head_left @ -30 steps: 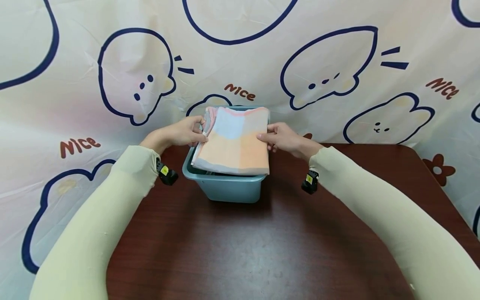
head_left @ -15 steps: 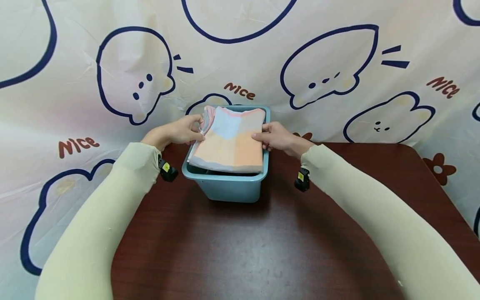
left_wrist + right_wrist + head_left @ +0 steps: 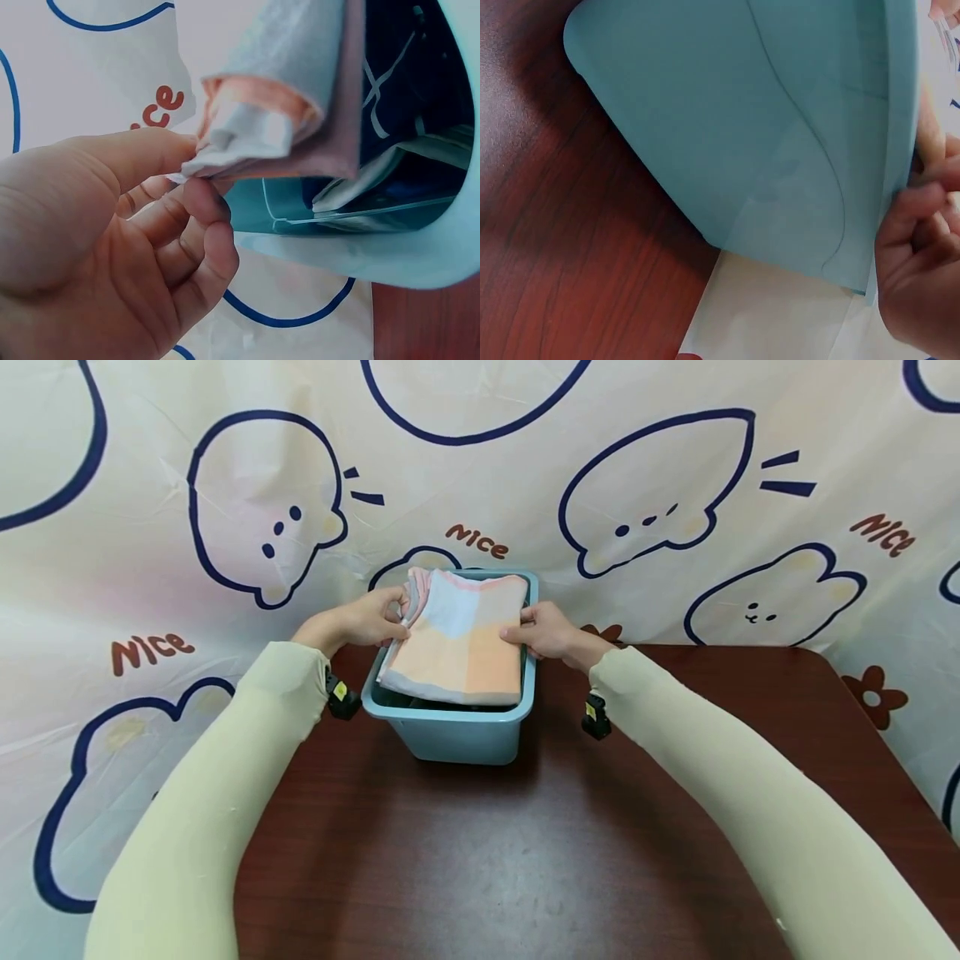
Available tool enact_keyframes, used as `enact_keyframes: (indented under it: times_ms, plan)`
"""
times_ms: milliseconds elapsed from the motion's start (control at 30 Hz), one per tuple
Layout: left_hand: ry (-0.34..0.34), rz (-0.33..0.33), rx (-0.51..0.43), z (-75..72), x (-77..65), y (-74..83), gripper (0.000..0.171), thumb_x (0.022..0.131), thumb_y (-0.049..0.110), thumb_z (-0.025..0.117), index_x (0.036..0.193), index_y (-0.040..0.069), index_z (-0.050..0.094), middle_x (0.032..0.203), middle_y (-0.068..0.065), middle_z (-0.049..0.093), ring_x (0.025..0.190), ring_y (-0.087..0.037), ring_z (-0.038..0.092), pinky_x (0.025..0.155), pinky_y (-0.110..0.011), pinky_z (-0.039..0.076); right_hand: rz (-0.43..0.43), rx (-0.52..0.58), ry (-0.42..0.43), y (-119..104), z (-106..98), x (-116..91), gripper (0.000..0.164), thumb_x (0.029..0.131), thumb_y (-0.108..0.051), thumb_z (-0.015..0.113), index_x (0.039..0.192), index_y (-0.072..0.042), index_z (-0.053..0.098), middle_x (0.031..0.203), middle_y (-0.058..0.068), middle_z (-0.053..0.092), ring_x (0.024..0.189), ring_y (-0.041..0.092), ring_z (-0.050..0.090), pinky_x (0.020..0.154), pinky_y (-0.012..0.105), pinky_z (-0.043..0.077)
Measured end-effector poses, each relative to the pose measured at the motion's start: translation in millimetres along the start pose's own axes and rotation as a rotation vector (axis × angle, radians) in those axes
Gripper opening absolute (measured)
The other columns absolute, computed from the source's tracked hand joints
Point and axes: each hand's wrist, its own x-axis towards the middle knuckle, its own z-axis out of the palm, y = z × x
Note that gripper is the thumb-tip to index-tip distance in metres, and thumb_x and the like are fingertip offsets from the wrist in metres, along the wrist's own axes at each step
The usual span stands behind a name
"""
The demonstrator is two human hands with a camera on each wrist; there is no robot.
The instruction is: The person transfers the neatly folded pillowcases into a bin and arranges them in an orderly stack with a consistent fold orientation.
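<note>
A folded pastel checked cloth (image 3: 457, 647) in peach, pale blue and grey lies across the mouth of a blue plastic bin (image 3: 465, 739). My left hand (image 3: 366, 618) pinches the cloth's left edge between thumb and fingers. In the left wrist view, that hand (image 3: 112, 232) holds the layered edge beside the bin's rim. On the opposite side, my right hand (image 3: 551, 631) pinches the right edge, its thumb on top. The right wrist view shows this hand (image 3: 926, 262) at the bin's rim, with the cloth mostly hidden behind the wall.
Inside the bin, dark navy fabric with white lines (image 3: 397, 67) shows below the cloth. The bin stands on a dark reddish-brown table (image 3: 480, 860), close to a white printed backdrop (image 3: 480, 468) at the table's far side.
The cloth has shifted a little to the left and settled within the bin's rim, uncovering the right rim. My right hand has moved left with it; my left hand has barely moved.
</note>
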Motion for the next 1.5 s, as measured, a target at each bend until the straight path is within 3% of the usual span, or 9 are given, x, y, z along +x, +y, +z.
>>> enact_keyframes:
  times_ms: [133,267,667,933,1133,1500]
  plan:
    - [-0.011,0.006,0.007,3.4,2.6,-0.7,0.018,0.102,0.001,0.053,0.105,0.005,0.035,0.068,-0.003,0.05,0.057,-0.014,0.047,0.056,-0.025,0.039,0.017,-0.024,0.032,-3.1,4.1,0.0,0.031,0.1,-0.023,0.064,0.123,-0.003,0.068,0.056,-0.003,0.05,0.044,0.01,0.038,0.049,0.023,0.035]
    - [-0.009,0.008,0.023,6.4,4.7,-2.4,0.019,0.101,0.001,0.054,0.103,0.004,0.035,0.065,-0.002,0.047,0.057,-0.014,0.046,0.056,-0.026,0.038,0.025,-0.076,0.061,-4.5,7.0,2.5,0.029,0.099,-0.023,0.066,0.118,-0.002,0.069,0.058,-0.003,0.054,0.045,0.011,0.042,0.049,0.022,0.039]
    - [-0.002,0.002,0.04,16.6,13.4,-13.9,0.019,0.101,0.003,0.055,0.1,0.004,0.037,0.062,-0.001,0.046,0.056,-0.014,0.045,0.058,-0.027,0.037,0.027,-0.138,0.096,-4.4,8.3,8.8,0.026,0.096,-0.022,0.07,0.107,0.002,0.071,0.05,-0.004,0.049,0.041,0.007,0.046,0.048,0.019,0.042]
    - [0.004,-0.005,0.063,22.6,16.7,-19.2,0.02,0.099,0.002,0.057,0.1,0.004,0.037,0.062,0.001,0.041,0.055,-0.012,0.043,0.057,-0.026,0.035,0.063,-0.179,0.082,-3.6,7.6,11.5,0.023,0.096,-0.022,0.071,0.088,-0.001,0.067,0.048,-0.003,0.047,0.041,0.007,0.048,0.047,0.02,0.04]
    - [-0.002,-0.023,0.092,23.5,17.8,-17.9,0.02,0.099,0.003,0.057,0.1,0.005,0.037,0.063,0.001,0.038,0.053,-0.011,0.04,0.055,-0.026,0.032,0.015,-0.202,0.089,-7.5,9.1,10.5,0.035,0.095,-0.018,0.072,0.068,-0.007,0.052,0.046,-0.004,0.044,0.039,0.007,0.046,0.047,0.02,0.039]
    - [-0.025,-0.027,0.116,26.3,18.2,-14.6,0.02,0.099,0.002,0.058,0.099,0.004,0.037,0.061,0.002,0.038,0.052,-0.01,0.039,0.054,-0.024,0.032,0.017,-0.239,0.1,-5.5,10.8,12.3,0.039,0.094,-0.02,0.073,0.063,-0.009,0.051,0.046,-0.004,0.045,0.039,0.008,0.048,0.047,0.021,0.041]
